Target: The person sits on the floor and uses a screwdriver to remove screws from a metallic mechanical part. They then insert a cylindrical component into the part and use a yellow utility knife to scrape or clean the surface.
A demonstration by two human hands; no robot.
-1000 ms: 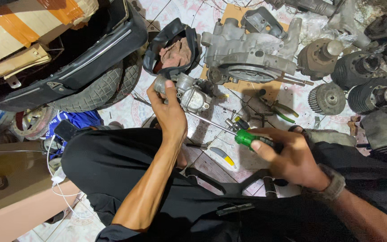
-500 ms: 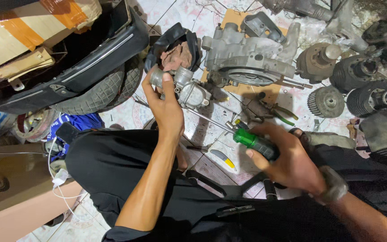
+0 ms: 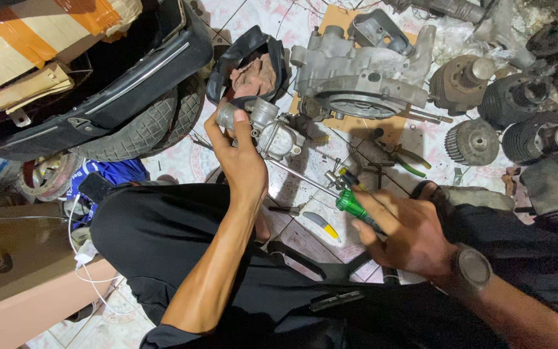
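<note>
My left hand (image 3: 240, 155) grips a small grey metal carburetor (image 3: 272, 129) and holds it above the tiled floor. My right hand (image 3: 408, 232) is closed around the green handle of a long screwdriver (image 3: 351, 205). Its thin steel shaft runs up and left, and the tip meets the underside of the carburetor. A dark watch (image 3: 471, 266) sits on my right wrist. Both my legs, in black trousers, fill the lower part of the view.
A grey engine casing (image 3: 356, 71) lies on cardboard beyond the carburetor, with finned cylinders (image 3: 524, 97) to its right. A black rubber piece with a pink rag (image 3: 253, 71) sits at the left of it. Pliers (image 3: 408, 158), a tyre (image 3: 143, 129) and a cardboard box (image 3: 8, 258) surround me.
My left hand has turned the carburetor slightly and lifted it. My right hand has shifted the screwdriver a little, keeping its tip at the carburetor.
</note>
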